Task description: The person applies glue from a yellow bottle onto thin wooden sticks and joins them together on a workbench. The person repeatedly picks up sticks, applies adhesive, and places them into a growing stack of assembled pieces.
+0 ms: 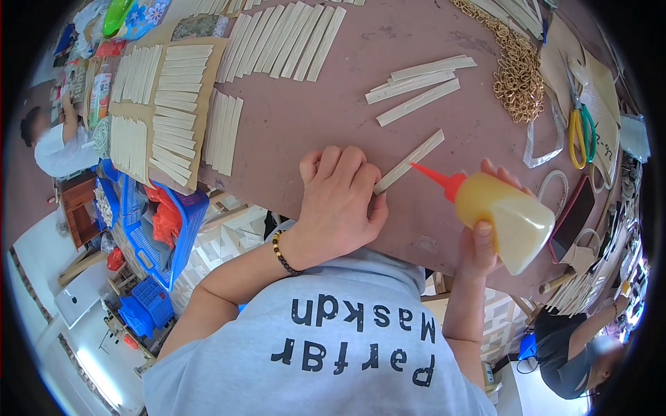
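Observation:
My left hand [338, 202] lies flat on the brown table [326, 114], its fingers pressing the near end of a pale narrow strip [409, 161] that runs away to the upper right. My right hand [485, 232] grips a yellow glue bottle [503, 211] with a red pointed nozzle [433, 175]. The nozzle tip sits right beside the strip's middle. A beaded bracelet [283, 255] circles my left wrist.
Three loose strips [416, 83] lie further up the table. Rows of several strips [281, 41] and strip-covered cardboard [177, 104] fill the left. A gold chain pile [517, 73], yellow-green scissors [579, 128] and a phone [572, 215] sit right. Other people work at far left [59, 142] and lower right [576, 350].

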Demonstrator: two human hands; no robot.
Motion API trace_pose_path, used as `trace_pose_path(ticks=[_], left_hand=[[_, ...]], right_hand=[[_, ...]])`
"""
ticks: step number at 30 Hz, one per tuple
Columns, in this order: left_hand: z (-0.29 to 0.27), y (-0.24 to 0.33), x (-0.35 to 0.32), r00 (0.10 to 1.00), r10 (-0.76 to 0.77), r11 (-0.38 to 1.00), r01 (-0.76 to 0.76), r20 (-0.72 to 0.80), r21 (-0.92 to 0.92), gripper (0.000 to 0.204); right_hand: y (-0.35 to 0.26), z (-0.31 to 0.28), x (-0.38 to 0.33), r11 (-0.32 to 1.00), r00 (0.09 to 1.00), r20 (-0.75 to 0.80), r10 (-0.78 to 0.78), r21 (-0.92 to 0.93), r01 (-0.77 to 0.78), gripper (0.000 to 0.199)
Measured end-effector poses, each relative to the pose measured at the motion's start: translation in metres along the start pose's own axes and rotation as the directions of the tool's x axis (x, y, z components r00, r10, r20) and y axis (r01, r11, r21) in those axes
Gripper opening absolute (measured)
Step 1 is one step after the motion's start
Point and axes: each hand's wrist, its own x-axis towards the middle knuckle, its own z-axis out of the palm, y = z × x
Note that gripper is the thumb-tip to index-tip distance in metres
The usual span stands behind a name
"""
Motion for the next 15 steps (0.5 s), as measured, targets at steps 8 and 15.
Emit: trace_pose_path(ticks=[8, 15], left_hand=[[0.002, 0.001, -0.001, 0.996, 0.058, 0.996, -0.054, -0.062, 0.069, 0.019], [-0.009, -0.016, -0.018, 0.995, 0.035, 0.993, -0.023, -0.099, 0.115, 0.018]], right_hand=[[0.002, -0.018, 0.014, 0.969, 0.979, -0.160, 0.130, 0.231, -0.090, 0.063], [0.002, -0.030, 0.024, 0.908, 0.945, -0.276, 0.174, 0.416, -0.046, 0.059]])
